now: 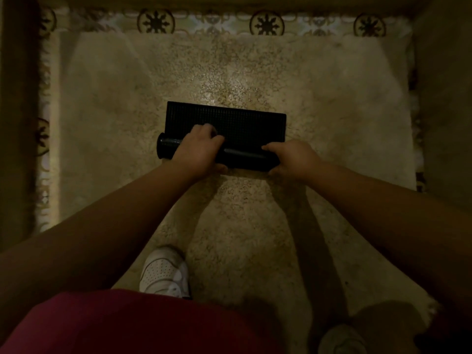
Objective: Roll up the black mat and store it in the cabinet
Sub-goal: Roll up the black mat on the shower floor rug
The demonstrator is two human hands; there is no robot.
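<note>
Black textured rubber mat (pixel 229 126) is lying on the shaggy cream rug (pixel 332 111), near its middle, and it is already rolled for a good part: the near side is forming a thick dark roll (pixel 245 157), while the far side is still lying flat on the rug. I am bending over it and both my bare arms are reaching down. My left hand (pixel 198 152) is resting on top of the roll near its left end, the fingers (pixel 204 130) curling forward onto the flat part and the thumb going under the near side, so it is grasping the roll. My right hand (pixel 293 158) is gripping the right end of the roll, the fingers wrapping over the top and the thumb below. The left end of the roll is sticking out past my left hand. My white sneaker (pixel 166 273) is standing on the rug below, just beside my red garment (pixel 115 325). Patterned floor tiles (pixel 212 23) are showing around the rug edges.
</note>
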